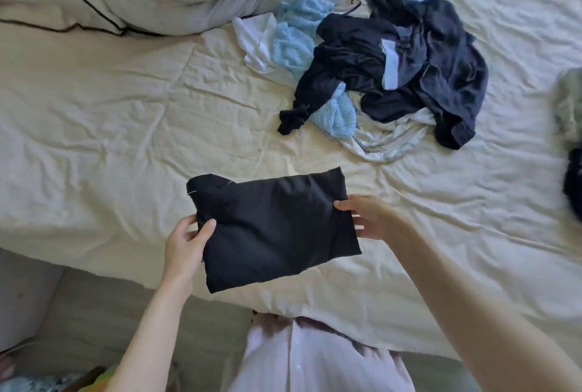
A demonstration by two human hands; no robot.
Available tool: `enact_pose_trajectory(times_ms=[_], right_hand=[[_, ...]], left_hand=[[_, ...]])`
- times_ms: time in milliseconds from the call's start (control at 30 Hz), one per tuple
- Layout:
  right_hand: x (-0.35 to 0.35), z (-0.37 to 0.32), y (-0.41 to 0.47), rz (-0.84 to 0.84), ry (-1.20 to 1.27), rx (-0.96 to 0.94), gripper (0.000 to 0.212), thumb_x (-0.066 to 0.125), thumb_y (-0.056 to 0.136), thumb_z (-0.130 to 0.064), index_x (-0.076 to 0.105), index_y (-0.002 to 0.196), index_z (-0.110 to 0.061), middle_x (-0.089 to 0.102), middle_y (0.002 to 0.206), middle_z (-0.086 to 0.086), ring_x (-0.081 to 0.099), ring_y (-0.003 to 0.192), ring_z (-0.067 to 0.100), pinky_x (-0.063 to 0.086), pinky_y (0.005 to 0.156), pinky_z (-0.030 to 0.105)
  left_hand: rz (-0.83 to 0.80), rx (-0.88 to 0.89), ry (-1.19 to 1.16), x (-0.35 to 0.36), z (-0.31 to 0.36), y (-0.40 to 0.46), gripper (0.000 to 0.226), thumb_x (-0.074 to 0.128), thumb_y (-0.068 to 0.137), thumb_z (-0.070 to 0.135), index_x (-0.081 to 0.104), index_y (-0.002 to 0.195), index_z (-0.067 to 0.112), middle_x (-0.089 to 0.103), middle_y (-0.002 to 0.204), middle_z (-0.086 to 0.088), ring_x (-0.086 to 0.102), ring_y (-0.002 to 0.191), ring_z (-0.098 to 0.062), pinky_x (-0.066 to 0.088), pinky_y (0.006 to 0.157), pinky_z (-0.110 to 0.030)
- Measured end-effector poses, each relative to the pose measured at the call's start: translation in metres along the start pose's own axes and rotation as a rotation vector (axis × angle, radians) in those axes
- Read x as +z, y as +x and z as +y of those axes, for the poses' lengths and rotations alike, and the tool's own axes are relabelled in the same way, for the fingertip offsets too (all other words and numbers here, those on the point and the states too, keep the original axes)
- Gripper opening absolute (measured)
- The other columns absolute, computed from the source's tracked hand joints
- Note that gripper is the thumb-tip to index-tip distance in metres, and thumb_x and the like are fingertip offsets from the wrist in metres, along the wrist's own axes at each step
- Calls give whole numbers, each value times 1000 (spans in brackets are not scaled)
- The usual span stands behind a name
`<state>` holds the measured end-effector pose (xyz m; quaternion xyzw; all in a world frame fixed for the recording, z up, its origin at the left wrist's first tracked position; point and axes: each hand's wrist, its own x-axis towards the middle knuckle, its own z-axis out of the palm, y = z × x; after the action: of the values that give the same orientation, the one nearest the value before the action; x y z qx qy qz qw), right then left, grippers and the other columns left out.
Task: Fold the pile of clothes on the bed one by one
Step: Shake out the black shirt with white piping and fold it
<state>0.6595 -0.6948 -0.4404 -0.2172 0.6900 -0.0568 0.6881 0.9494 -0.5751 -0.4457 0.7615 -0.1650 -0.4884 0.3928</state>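
Left hand [184, 242]: grips the left edge of the folded black garment [274, 228], thumb on top, fingers curled beneath.
Right hand [370, 218]: holds the right edge, thumb on top of the cloth, fingers nearly straight and partly hidden under it.
Garment position: compact rectangle at the near edge of the bed [110, 139], in front of the person.
Pile of clothes [387, 64]: unfolded, dark, pale blue and white items, well apart toward the far right.
Step in hand: judged as finishing one fold.
Next move: set the rectangle aside, then draw one piece from the pile.
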Motion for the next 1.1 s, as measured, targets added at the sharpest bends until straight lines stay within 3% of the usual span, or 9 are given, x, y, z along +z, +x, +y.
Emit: enact_pose_trajectory(times_ms=[233, 400, 567, 867, 1033, 1100], right_hand=[[-55, 84, -107, 157, 212, -97, 13, 63, 88, -12, 66, 100, -12, 69, 100, 5, 64, 87, 22, 52, 67, 32], [-108, 147, -174, 293, 407, -157, 15, 61, 90, -14, 66, 105, -12, 67, 105, 8, 63, 95, 25, 51, 69, 33], [-166, 217, -220, 374, 561, -191, 16, 59, 91, -15, 67, 105, -18, 68, 102, 5, 63, 90, 23, 51, 71, 32], [-283, 324, -241, 405, 743, -140, 15, 59, 92, -13, 65, 105, -16, 66, 101, 7, 61, 88, 25, 52, 71, 35], [-352, 340, -255, 411, 772, -147, 16, 58, 92, -14, 64, 107, -16, 66, 101, 6, 61, 87, 23, 51, 69, 34], [-373, 335, -260, 406, 778, -163, 16, 59, 92, -14, 64, 106, -15, 66, 100, 4, 61, 86, 22, 50, 67, 33]], left_hand=[[-288, 125, 173, 34, 32, -56, 18, 66, 87, 27, 60, 103, 24, 71, 85, -3, 67, 80, -19, 52, 65, -33], [-502, 209, 268, 97, 53, -107, 12, 67, 87, 26, 59, 97, 27, 70, 91, -2, 66, 85, -20, 52, 67, -33], [-651, 266, 344, 167, 50, -172, 10, 66, 87, 24, 58, 88, 29, 68, 89, -1, 66, 80, -17, 54, 67, -35], [-757, 270, 512, 294, 11, -270, 10, 68, 86, 24, 64, 95, 24, 74, 77, -1, 69, 75, -18, 53, 68, -37], [-768, 317, 555, 360, 15, -312, 14, 67, 86, 27, 62, 99, 27, 72, 87, -5, 68, 83, -21, 53, 71, -37], [-766, 346, 556, 378, 22, -322, 10, 66, 87, 27, 62, 96, 29, 72, 86, -3, 68, 80, -19, 51, 66, -33]])
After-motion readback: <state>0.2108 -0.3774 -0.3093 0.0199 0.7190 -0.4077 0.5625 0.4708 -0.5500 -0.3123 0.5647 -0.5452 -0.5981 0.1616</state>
